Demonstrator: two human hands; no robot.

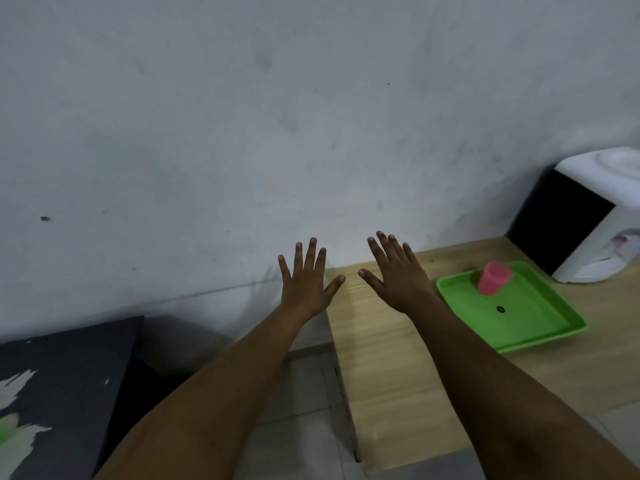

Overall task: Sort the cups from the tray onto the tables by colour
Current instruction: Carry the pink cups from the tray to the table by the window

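A pink cup (494,277) stands upright at the far end of a green tray (540,327) on the light wooden table (398,375). My left hand (304,280) is stretched out in front of me, fingers spread, over the gap beside the wooden table's left edge. Over the wooden table's far left corner hovers my right hand (398,275), also spread flat and holding nothing, some way left of the tray. A bit of green (4,434) shows at the left edge on the dark table (69,368); I cannot make out what it is.
A white and black water dispenser (585,220) stands on the wooden table behind the tray at the right. A grey wall fills the background. Tiled floor (304,393) shows in the gap between the two tables.
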